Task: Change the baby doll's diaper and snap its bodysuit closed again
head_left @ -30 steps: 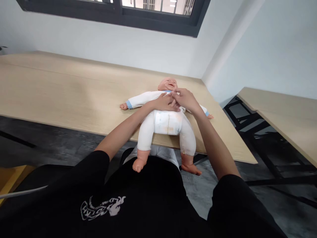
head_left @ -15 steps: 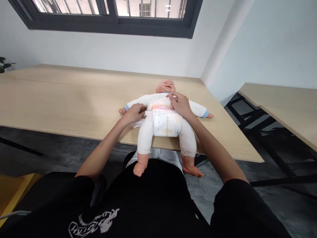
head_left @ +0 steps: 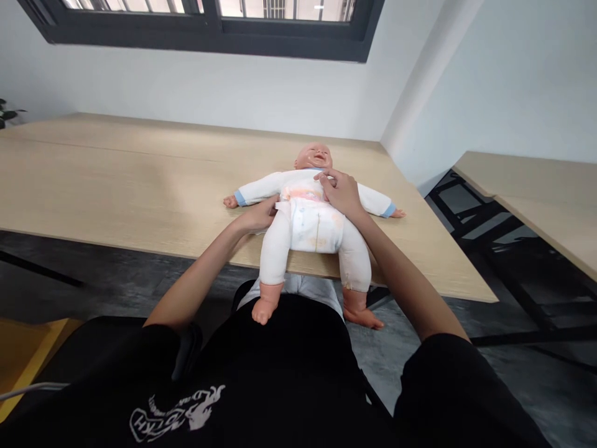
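Observation:
A baby doll [head_left: 273, 252] in a white suit with blue cuffs lies on its back, legs hanging over the table's front edge. A white diaper [head_left: 310, 230] with a pastel pink and orange waistband is wrapped around its hips. My left hand [head_left: 259, 216] is closed on the side of the diaper at the doll's hip; its fingertips are partly hidden by the tab there. Across the doll's belly lies my right hand [head_left: 342, 194], fingers bent, at the diaper's upper edge on the other side.
The wooden table [head_left: 140, 186] runs along the wall beneath a dark-framed window [head_left: 205, 37]. Another table [head_left: 550, 199] stands to the right on black legs. At lower left are a yellow box-like object [head_left: 32, 354] and a cable [head_left: 32, 389]. Plant leaves [head_left: 8, 115] show at far left.
My left hand has slid inward and a little under the diaper's side, and the white flap beside it is now mostly covered. My right hand keeps its place. The camera view has tilted slightly.

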{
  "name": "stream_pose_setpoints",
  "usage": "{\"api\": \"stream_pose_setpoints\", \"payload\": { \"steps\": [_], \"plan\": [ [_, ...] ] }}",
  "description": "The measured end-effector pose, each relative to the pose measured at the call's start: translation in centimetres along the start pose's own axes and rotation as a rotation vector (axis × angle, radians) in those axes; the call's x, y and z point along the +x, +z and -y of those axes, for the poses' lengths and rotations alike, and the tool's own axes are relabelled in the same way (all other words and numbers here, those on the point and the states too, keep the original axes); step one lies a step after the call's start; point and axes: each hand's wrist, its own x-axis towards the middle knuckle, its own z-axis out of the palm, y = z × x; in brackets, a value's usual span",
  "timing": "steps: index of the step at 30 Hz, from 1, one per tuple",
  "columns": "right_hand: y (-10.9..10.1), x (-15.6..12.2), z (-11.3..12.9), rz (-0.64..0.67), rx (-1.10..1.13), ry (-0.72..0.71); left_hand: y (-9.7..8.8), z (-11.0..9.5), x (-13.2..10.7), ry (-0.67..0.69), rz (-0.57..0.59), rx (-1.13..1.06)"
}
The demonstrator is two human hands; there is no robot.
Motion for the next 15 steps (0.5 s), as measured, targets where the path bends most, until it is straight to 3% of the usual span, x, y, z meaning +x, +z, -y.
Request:
{"api": "stream_pose_setpoints", "payload": {
  "steps": [8, 15],
  "plan": [
    [-0.1, 0.5, -1.0, -0.002, 0.068, 0.058, 0.5, 0.0, 0.4, -0.124, -0.091, -0.273],
    [0.2, 0.9, -1.9, 0.002, 0.148, 0.091, 0.6, 0.8, 1.5, -0.149, -0.172, -0.49]
  ]
}}
